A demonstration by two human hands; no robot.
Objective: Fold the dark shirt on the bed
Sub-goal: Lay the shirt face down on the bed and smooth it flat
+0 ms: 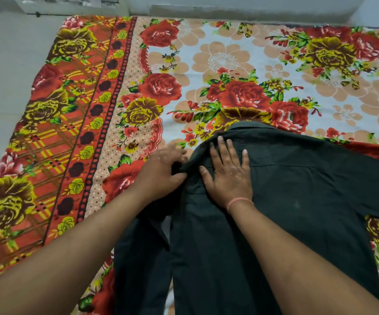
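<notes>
While the right hand [229, 176] lies flat, fingers spread, on the dark shirt [297, 201], the left hand [163, 171], blurred, pinches the garment's folded edge just beside it. The shirt lies spread over a floral bedsheet [93, 110], near its front edge.

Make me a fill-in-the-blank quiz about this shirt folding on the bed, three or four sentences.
The right hand lies ____ on the shirt.
The left hand pinches the shirt at its ____ edge.
A pink band circles the ____ wrist.
The bedsheet is printed with ____.
Missing words: flat, left, right, flowers.
</notes>
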